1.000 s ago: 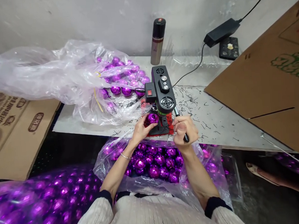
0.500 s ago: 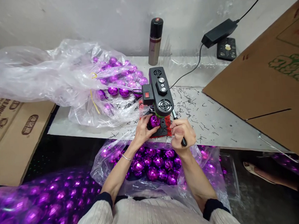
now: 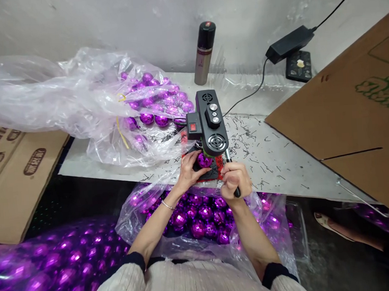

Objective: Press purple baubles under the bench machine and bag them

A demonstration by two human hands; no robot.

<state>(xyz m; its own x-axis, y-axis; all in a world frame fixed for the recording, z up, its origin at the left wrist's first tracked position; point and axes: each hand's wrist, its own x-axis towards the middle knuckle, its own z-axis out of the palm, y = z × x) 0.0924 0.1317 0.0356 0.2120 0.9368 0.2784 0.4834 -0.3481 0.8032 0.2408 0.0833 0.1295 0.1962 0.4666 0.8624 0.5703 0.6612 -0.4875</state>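
A shiny purple ball ornament (image 3: 204, 160) sits under the front end of a black bench press machine (image 3: 212, 118). My left hand (image 3: 189, 168) pinches this ball from its left side, thumb and fingers closed about it. To the right, my right hand (image 3: 236, 180) is wrapped round the press's lever handle (image 3: 237, 192), whose black tip sticks out below the fist. The press stands on a dark base with red beneath it. Its head hides the top rear of the ball.
Left of the press lies a clear plastic bag (image 3: 103, 107) with purple balls. Another open bag of balls (image 3: 199, 220) hangs below the table edge. Small black bits litter the white table (image 3: 268, 171). A spray can (image 3: 205, 52), power adapter (image 3: 290, 44) and large carton (image 3: 350, 105) stand around.
The lever and my right hand have come slightly lower and nearer to me. My left hand stays on the ball. The whole view has shifted a little.
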